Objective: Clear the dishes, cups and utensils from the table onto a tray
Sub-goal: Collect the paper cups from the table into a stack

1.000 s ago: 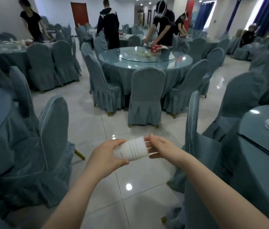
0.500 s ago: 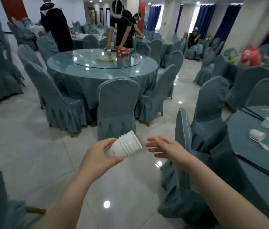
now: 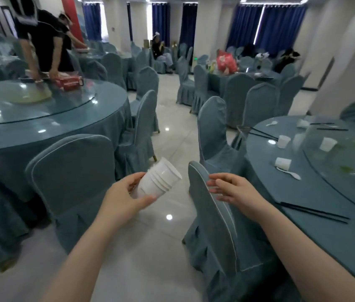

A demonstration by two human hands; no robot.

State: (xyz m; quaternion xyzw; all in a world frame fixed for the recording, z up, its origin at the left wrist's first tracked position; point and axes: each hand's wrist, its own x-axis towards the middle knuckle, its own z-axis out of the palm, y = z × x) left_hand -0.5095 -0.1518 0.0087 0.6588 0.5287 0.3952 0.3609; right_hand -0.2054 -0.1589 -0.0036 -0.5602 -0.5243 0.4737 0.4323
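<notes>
Low in the middle of the frame, my left hand point(image 3: 126, 197) gripped a nested stack of white cups point(image 3: 158, 180), thumb under the base end and fingers curled over the top, the stack tilted with its open mouth toward the upper right. My right hand point(image 3: 235, 192) hung just right of it, fingers loosely spread and holding nothing, in front of a covered chair back point(image 3: 207, 203). I judged the cups thin, disposable and very light, easy to crush if squeezed near the rim, so the firmer base end seemed the safer place to hold; the nested sleeves could also slide apart if tipped further.

At the right of the frame, more single cups, such as one point(image 3: 283, 163) beside a white spoon point(image 3: 290, 173), lay on the round table point(image 3: 303, 192) along with dark chopsticks point(image 3: 314, 211). No tray was visible.

A red box point(image 3: 69, 81) sat on the upper-left table; its lettering was too blurred to read.
</notes>
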